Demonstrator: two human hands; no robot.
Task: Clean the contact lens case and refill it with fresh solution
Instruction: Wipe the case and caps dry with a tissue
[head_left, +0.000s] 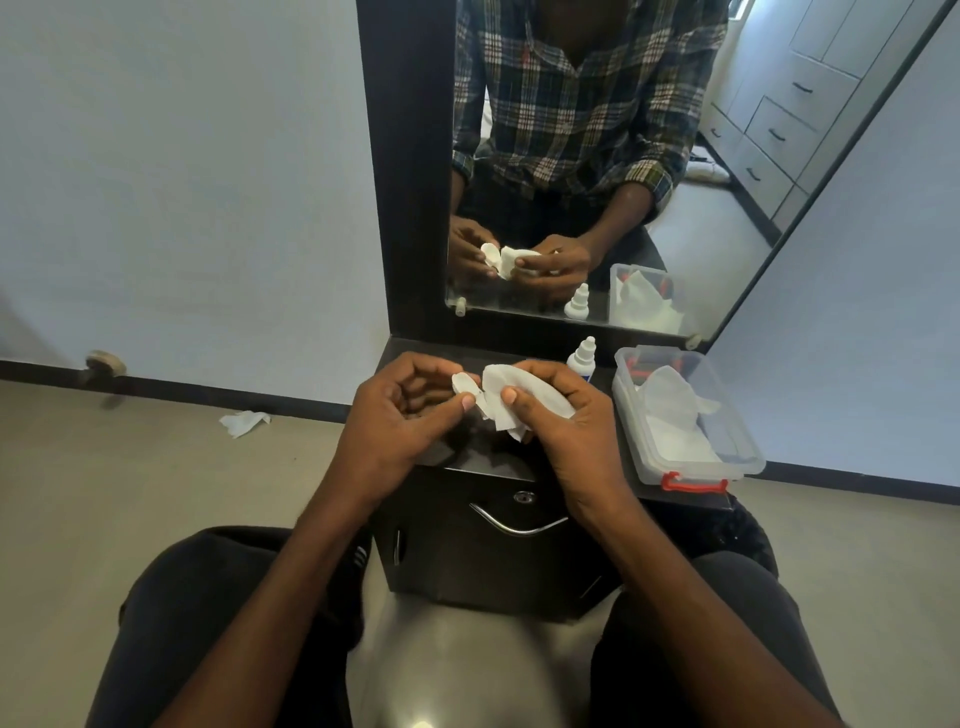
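My left hand (400, 410) pinches a small white contact lens case (464, 384) between thumb and fingers, above the dark cabinet top. My right hand (561, 415) grips a crumpled white tissue (506, 402) that presses against the case. Most of the case is hidden by my fingers and the tissue. A white solution bottle (583, 360) with a blue label stands upright behind my right hand, near the mirror.
A clear plastic box (727, 410) with a red latch, holding tissues, sits at the right of the dark cabinet top (467, 457). A mirror (727, 234) rises behind. A crumpled tissue (244, 422) lies on the floor at left. My knees flank the cabinet.
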